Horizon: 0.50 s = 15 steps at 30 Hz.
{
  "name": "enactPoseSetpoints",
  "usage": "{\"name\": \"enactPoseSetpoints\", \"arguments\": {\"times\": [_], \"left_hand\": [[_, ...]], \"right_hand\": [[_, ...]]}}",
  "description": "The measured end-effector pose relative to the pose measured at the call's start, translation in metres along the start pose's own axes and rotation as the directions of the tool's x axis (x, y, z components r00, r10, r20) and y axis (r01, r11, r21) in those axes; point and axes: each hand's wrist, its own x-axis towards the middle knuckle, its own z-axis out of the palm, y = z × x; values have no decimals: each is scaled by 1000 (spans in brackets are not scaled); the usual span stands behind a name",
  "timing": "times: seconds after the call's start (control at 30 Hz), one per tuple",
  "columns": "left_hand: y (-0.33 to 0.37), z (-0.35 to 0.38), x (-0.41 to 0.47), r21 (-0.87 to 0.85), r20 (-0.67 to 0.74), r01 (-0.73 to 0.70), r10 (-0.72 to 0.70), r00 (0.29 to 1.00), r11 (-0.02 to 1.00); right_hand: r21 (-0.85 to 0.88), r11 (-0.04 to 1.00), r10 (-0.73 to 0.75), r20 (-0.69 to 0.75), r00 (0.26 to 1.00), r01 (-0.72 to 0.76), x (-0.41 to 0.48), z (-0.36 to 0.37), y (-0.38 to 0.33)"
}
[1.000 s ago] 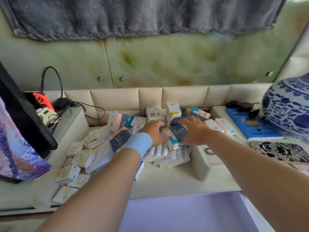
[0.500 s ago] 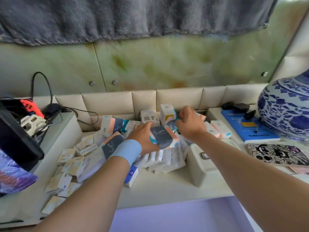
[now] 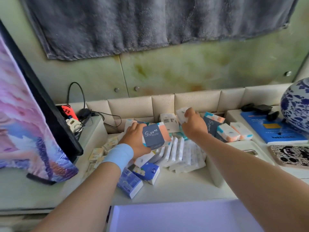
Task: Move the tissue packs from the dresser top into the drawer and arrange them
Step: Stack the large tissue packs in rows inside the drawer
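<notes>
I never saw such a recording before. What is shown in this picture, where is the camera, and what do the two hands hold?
There is no machine: these are a person's two bare arms, seen from a camera worn on the head, looking down. The left hand, with a light blue wristband, grips an S.pure tissue pack. The right hand pinches a small white tissue pack. More tissue packs lie on the dresser top, and the open drawer is below.

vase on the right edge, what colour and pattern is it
White with a dark blue floral pattern on the vase; head view, partly cut off.
</notes>
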Motion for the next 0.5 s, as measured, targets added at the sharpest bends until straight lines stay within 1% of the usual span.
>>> {"name": "enactPoseSetpoints", "arguments": {"times": [0.1, 0.17, 0.2, 0.27, 0.37, 0.43, 0.5], "left_hand": [[0, -12, -12, 14, -8, -19, 19, 1000, 1000], [3, -19, -23, 21, -16, -31, 31, 999, 999], [4, -22, -29, 22, -21, -35, 35, 999, 999], [8, -26, -45, 47, -12, -37, 37, 999, 998], [12, -28, -75, 160, 23, -52, 49, 999, 986], [10, -25, -96, 217, 61, -61, 48, 997, 974], [5, -21, -116, 253, 117, -54, 25, 993, 966]], "right_hand": [[73, 995, -53, -125, 991, 63, -15, -22, -13], [194, 979, -32, -160, 987, 63, -29, -41, -23], [272, 961, -2, -142, 990, 41, -38, -51, -28], [379, 925, 52, -36, 998, -35, -57, -63, -38], [435, 885, 121, 127, 985, -165, -81, -69, -44], [386, 890, 162, 230, 960, -243, -96, -68, -44], [288, 921, 167, 322, 932, -264, -111, -66, -41]]}}
